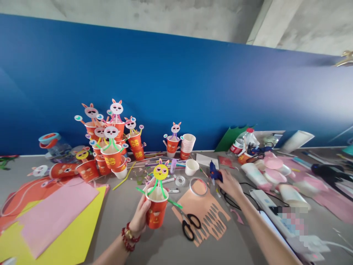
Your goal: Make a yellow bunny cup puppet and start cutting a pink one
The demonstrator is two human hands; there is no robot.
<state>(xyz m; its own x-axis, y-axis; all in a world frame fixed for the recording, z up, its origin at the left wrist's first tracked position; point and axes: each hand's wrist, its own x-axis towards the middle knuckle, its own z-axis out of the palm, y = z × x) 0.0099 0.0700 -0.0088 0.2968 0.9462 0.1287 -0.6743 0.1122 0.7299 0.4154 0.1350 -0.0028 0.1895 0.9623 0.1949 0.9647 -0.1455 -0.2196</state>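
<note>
My left hand (140, 217) is wrapped round an orange paper cup (156, 211), held upright above the grey table. From the cup rises a yellow paper face (160, 171) with bunny ears, on green pipe cleaners, and green arms stick out at both sides. Farther right, my right hand (227, 182) has its fingers closed on a blue glue gun (214, 171). Black-handled scissors (191, 225) lie on an orange cut-out paper sheet (190, 200), between my two hands. A roll of tape (198, 186) rests on that sheet's upper part.
Several finished cup figures (111, 156) are stacked at the back left. Coloured paper sheets (60, 217) cover the left front. A stack of white cups (188, 143) and a single white cup (191, 168) stand behind. A power strip (275, 209) and black cable lie at the right.
</note>
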